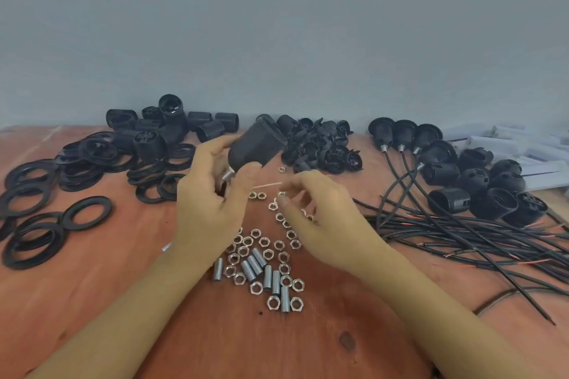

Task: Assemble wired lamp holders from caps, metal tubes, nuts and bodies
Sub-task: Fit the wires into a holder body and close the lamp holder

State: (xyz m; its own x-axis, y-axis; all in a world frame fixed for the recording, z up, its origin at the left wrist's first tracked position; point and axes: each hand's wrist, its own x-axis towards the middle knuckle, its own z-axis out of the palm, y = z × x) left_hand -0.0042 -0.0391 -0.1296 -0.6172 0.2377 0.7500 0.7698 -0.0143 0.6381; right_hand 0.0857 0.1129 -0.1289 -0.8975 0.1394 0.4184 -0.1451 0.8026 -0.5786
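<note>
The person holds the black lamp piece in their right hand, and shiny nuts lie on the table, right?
No: the head view shows the left hand holding the black lamp piece. The shiny nuts do lie on the table.

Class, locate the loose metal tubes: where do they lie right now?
In the head view, the metal tubes lie on the table at centre front, scattered among the nuts, just nearer the camera than the left hand and right hand.

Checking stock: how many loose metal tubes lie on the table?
7 tubes, all among the nuts: one leftmost, three slanted mid-pile, two beside them, one nearest. More may hide under the left hand or right hand.
</note>
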